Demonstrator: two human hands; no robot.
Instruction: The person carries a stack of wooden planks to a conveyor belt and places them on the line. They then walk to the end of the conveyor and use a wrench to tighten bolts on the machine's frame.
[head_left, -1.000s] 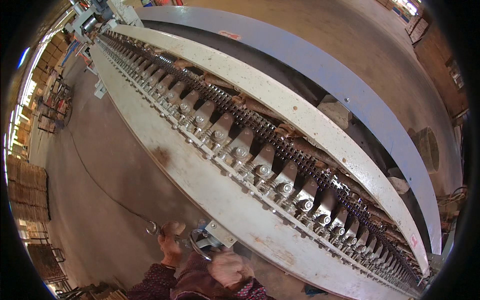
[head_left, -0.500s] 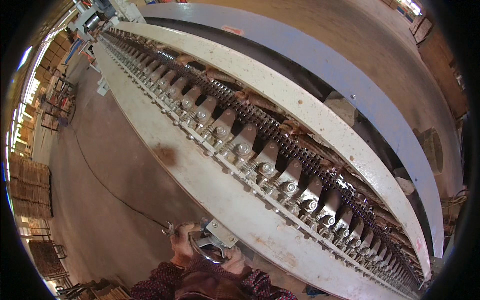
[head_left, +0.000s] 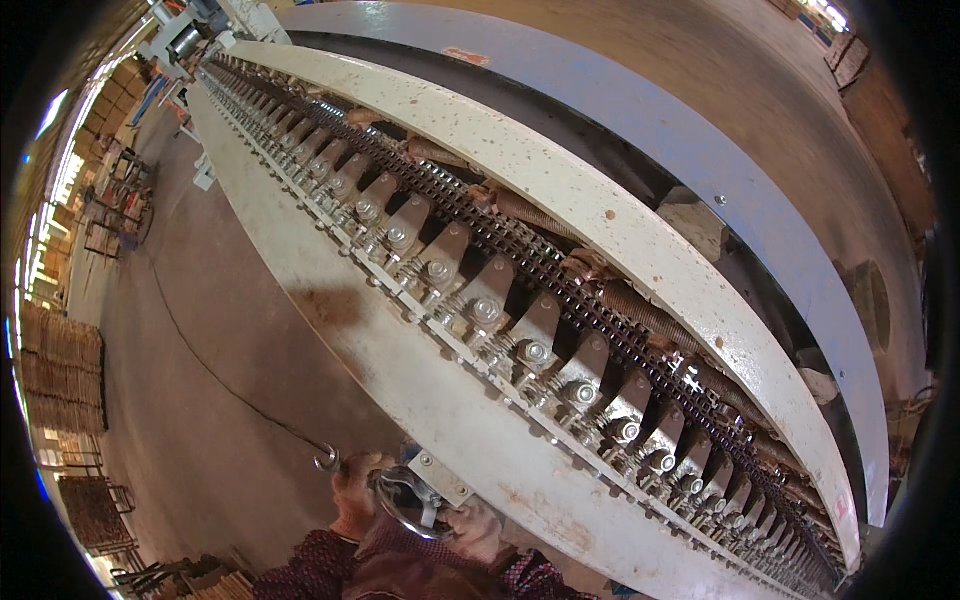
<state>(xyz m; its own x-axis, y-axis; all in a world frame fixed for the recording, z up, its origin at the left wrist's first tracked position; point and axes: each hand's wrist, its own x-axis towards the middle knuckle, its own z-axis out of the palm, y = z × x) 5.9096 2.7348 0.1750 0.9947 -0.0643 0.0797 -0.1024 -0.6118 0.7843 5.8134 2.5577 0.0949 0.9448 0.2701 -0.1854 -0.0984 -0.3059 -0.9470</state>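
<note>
A small shiny metal handwheel (head_left: 412, 527) sits under a bolted bracket (head_left: 441, 478) at the near edge of a long pale machine (head_left: 430, 400). My left hand (head_left: 356, 494) is closed at the wheel's left side. An open-jawed metal end, like that of a spanner (head_left: 328, 459), sticks out beyond its fingers; the rest of it is hidden. My right hand (head_left: 476, 530) is on the wheel's right side, its fingers curled against the rim beside the bracket. Part of that grip is hidden.
Along the machine runs a dark roller chain (head_left: 520, 255) beside a row of bolted metal fingers (head_left: 487, 300) with springs. A blue-grey guard (head_left: 640, 95) curves along the far side. A dark cable (head_left: 205, 365) crosses the floor. Stacked sheets (head_left: 62, 365) stand at the left.
My left hand and the jawed metal end have shifted slightly left and down. The handwheel's ring shows a little lower. My right hand stays beside it; the view has shifted slightly.
</note>
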